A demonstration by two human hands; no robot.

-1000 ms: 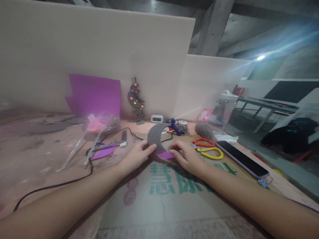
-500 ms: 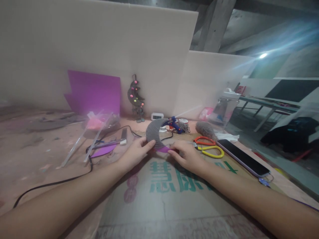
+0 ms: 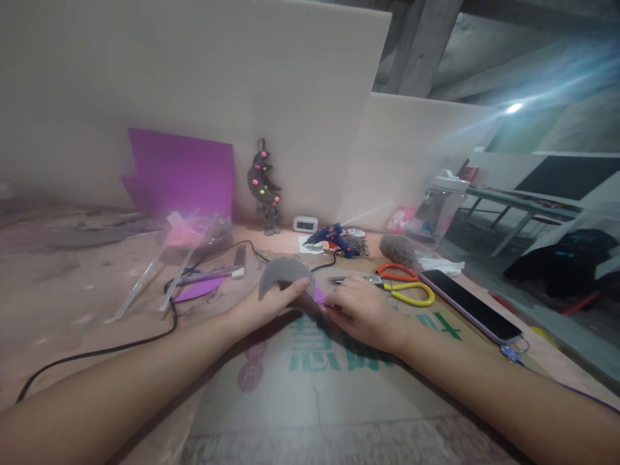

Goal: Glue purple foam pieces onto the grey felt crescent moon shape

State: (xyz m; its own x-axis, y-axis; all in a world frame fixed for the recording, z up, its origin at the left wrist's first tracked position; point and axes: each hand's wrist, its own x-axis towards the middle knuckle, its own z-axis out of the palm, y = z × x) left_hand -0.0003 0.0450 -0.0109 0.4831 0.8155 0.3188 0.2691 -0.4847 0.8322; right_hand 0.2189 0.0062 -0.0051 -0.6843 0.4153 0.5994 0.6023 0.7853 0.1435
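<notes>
A crescent moon shape [image 3: 287, 270] wrapped in grey yarn is held above the cardboard, its curved back turned up. My left hand [image 3: 274, 302] is closed on it, thumb laid across the grey winding. At the right end, a bare purple tip [image 3: 318, 295] pokes out of the yarn. My right hand [image 3: 361, 311] has its fingers curled together right by this tip; what they pinch is hidden. Just beyond the right hand lie pliers with a red and a yellow handle [image 3: 411, 294]. A blue glue gun [image 3: 334, 239] rests behind the crescent.
Cardboard [image 3: 271, 420] covers the table front. A phone [image 3: 469, 305] and a grey yarn ball [image 3: 400, 250] lie right, near a clear bottle [image 3: 440, 206]. Left are glue sticks [image 3: 140, 284] and a black cord [image 3: 97, 352]. A decorated moon [image 3: 261, 184] stands against the board, beside purple sheets [image 3: 181, 174].
The crescent has turned in my left hand, from opening rightward to opening downward, and shifted a little left. My right hand's fingers have curled in more near the purple tip.
</notes>
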